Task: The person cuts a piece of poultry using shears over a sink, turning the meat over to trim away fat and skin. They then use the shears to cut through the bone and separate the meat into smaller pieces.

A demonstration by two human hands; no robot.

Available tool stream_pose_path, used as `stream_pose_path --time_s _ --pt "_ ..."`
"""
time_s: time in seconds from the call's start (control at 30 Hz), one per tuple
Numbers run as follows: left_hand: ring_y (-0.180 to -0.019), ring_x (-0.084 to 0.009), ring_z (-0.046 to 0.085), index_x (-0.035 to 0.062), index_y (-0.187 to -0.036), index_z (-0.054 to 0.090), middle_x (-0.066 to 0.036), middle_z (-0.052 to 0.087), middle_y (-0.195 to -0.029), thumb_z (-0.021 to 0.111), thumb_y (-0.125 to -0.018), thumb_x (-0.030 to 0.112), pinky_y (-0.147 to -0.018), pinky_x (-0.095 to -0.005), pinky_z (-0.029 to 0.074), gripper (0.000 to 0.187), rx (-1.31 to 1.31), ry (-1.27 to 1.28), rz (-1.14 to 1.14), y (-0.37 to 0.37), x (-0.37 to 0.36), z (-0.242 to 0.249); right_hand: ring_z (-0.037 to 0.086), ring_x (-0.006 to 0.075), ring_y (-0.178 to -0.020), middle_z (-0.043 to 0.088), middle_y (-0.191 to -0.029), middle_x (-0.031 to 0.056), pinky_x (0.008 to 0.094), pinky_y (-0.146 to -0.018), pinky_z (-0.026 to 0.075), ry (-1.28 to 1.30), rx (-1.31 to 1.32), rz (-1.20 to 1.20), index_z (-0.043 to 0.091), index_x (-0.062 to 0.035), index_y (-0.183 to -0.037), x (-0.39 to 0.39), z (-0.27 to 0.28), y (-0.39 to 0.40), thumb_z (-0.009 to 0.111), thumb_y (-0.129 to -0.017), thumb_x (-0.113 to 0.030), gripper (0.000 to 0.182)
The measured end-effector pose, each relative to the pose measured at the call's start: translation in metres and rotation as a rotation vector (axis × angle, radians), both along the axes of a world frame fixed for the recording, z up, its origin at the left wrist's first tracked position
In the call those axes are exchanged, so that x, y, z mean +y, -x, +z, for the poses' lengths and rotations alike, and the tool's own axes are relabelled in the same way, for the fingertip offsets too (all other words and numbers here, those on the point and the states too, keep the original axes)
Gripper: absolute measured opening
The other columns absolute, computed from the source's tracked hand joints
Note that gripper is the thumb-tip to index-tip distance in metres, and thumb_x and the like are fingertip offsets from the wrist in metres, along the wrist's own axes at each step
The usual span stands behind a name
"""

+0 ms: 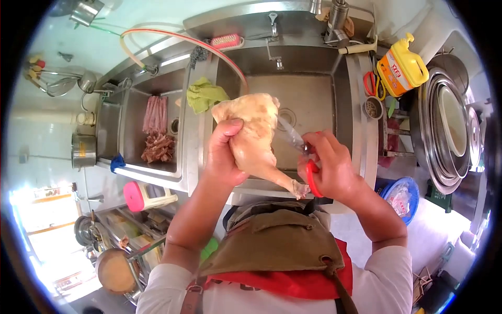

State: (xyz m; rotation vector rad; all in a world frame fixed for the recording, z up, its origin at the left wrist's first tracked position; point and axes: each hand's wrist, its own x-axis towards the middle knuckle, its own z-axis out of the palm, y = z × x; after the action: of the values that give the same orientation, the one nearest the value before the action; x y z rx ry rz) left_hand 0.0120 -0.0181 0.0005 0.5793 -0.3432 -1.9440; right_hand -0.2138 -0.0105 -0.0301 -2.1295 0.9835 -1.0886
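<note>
My left hand (224,154) is closed around a large pale poultry leg (253,128), the thumb lying across its meaty part. The leg's thin end slants down to the right. In my right hand (334,166) is a pair of scissors (313,179) with red handles, its blades pointing up and left beside the leg. My fingers partly cover the scissors' handles, and I cannot make out whether the blades touch the meat. Both hands are over the front edge of a steel sink (308,86).
In the left sink basin lie several pale pink meat strips (155,114) and a pile of darker meat pieces (158,147). A green cloth (205,95) hangs over the divider, near a red-and-white hose (193,39). A yellow jug (402,65) and stacked steel bowls (444,125) stand right.
</note>
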Motion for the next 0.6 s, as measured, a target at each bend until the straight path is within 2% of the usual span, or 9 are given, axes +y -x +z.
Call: stream_pose_path --time_s 0.07,0.27,0.33,0.43,0.53,0.6 --pt "-0.110 -0.0234 0.060 -0.0024 -0.136 0.044 -0.014 0.056 -0.127 0.059 -0.084 0.028 -0.090 -0.0360 0.053 0.062 0.098 0.089 0.018 0.005 0.000 -0.005 0.060 0.0305 -0.074 0.059 -0.096 0.0121 0.0387 -0.056 0.052 0.007 0.082 -0.053 0.058 -0.0027 -0.106 0.005 -0.004 -0.005 0.071 -0.069 -0.006 0.039" --pt "-0.118 -0.0252 0.056 -0.0022 -0.136 0.044 -0.014 0.054 -0.131 0.057 -0.082 0.026 -0.102 -0.0387 0.045 0.062 -0.121 0.100 0.121 0.018 0.006 -0.001 0.060 0.0288 -0.082 0.058 -0.098 0.0101 0.0383 -0.055 0.052 0.119 0.104 -0.098 0.057 -0.0012 -0.105 0.007 -0.012 -0.014 0.071 -0.069 -0.007 0.039" --pt "-0.119 -0.0255 0.055 -0.0017 -0.136 0.044 -0.014 0.054 -0.131 0.057 -0.082 0.026 -0.103 -0.0393 0.045 0.062 -0.149 0.103 0.140 0.020 0.007 -0.001 0.059 0.0284 -0.083 0.057 -0.098 0.0097 0.0378 -0.054 0.052 0.139 0.116 -0.129 0.058 -0.0011 -0.105 0.007 -0.004 -0.016 0.071 -0.070 -0.006 0.038" --pt "-0.121 -0.0261 0.054 -0.0008 -0.137 0.043 -0.013 0.054 -0.132 0.057 -0.082 0.025 -0.104 -0.0404 0.044 0.062 -0.186 0.084 0.177 0.026 0.009 0.002 0.059 0.0311 -0.074 0.058 -0.091 0.0129 0.0381 -0.061 0.051 0.070 0.079 -0.165 0.058 -0.0018 -0.106 0.010 -0.002 -0.018 0.069 -0.070 -0.001 0.038" --pt "-0.123 -0.0265 0.053 -0.0001 -0.137 0.043 -0.013 0.053 -0.133 0.057 -0.081 0.024 -0.105 -0.0411 0.043 0.062 -0.315 0.161 0.195 0.030 0.010 0.006 0.056 0.0264 -0.075 0.057 -0.098 0.0090 0.0361 -0.050 0.050 0.191 0.116 -0.180 0.061 -0.0013 -0.090 0.008 0.002 -0.017 0.069 -0.071 -0.004 0.021" --pt "-0.123 -0.0266 0.053 0.0001 -0.137 0.043 -0.013 0.053 -0.134 0.057 -0.081 0.023 -0.106 -0.0412 0.043 0.062 -0.326 0.181 0.194 0.031 0.011 0.007 0.054 0.0258 -0.074 0.057 -0.098 0.0093 0.0358 -0.049 0.049 0.193 0.102 -0.194 0.061 -0.0022 -0.087 0.009 0.002 -0.017 0.069 -0.071 -0.004 0.018"
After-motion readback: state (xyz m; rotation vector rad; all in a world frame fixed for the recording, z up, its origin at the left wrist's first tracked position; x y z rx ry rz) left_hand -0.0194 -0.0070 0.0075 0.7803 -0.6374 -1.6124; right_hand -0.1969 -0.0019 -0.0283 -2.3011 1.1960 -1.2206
